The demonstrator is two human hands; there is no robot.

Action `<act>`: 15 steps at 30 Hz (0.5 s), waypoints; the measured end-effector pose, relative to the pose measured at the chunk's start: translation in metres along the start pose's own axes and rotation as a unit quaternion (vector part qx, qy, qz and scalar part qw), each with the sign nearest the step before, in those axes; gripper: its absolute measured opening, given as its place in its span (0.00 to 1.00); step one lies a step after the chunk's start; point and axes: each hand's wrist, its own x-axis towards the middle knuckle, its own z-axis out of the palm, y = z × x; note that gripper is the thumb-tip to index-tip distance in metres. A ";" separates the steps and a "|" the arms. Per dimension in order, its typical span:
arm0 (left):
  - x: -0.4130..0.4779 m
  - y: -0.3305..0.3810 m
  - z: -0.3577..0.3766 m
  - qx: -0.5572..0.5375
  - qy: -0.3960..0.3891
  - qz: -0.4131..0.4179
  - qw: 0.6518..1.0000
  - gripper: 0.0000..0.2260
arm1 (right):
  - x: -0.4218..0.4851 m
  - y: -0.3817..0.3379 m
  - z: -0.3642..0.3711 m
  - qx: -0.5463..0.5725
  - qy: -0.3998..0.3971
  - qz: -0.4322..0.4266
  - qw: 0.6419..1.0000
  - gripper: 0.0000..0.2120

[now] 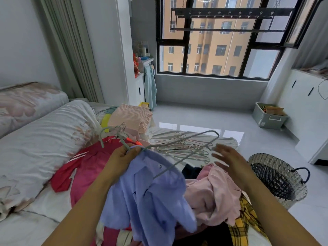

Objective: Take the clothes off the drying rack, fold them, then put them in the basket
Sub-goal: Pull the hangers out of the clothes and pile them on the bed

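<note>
My left hand (pixel 122 158) grips the collar of a lavender shirt (pixel 150 196) together with the neck of a pale wire hanger (pixel 195 139), held up over the bed. The hanger's right end sticks out of the shirt. My right hand (pixel 229 160) hovers open beside that end, fingers spread, touching nothing. Under the shirt lie a pink garment (pixel 218 192), a yellow plaid one (pixel 246 221) and red and magenta clothes (pixel 83 171). A woven basket (pixel 284 197) stands on the floor right of the bed. The ceiling drying rack (pixel 230 15) hangs bare by the window.
Several empty hangers (pixel 182 148) lie on the bed (pixel 32 224) ahead. Folded striped clothes (pixel 131 118) are stacked further back. A rolled quilt (pixel 40 132) fills the bed's left side. A grey storage box (pixel 269 118) sits by white cabinets (pixel 301 96) on the right.
</note>
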 end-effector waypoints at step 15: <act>0.024 -0.032 0.038 0.126 -0.093 0.005 0.988 0.08 | -0.030 -0.036 -0.104 -0.044 0.227 -0.047 0.972 0.10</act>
